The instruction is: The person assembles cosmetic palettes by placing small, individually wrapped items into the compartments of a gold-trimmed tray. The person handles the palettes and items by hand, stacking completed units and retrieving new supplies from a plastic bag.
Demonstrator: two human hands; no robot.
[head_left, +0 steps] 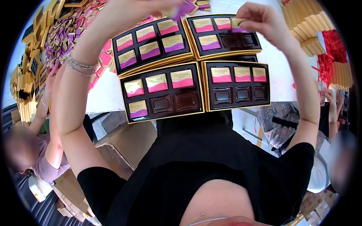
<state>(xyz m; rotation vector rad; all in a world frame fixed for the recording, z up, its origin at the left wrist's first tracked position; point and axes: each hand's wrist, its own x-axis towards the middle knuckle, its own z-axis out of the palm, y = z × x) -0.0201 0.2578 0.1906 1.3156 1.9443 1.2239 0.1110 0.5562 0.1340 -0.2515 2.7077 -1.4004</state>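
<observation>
Between the thumb and fingers of my right hand (260, 22) is a gold-and-purple wrapped chocolate (237, 23), over the far right box (260, 51). That box holds three wrapped chocolates, with bare brown wells beside them. My left hand (132, 11) reaches over the far left box (154, 62), its fingers smeared by motion around a blurred purple wrapped chocolate (175, 12). Six gold-and-pink or gold-and-purple pieces fill the far left box. In the near left box (166, 118) lie several pieces and two bare wells. The near right box (237, 108) has three pink pieces in its far row.
A large heap of wrapped chocolates (60, 52) covers the table's far left. Gold boxes (307, 22) are stacked at far right, beside red ribbon (333, 47). Other people's hands show at left (51, 81) and right (332, 105). A cardboard carton (124, 143) stands below the table edge.
</observation>
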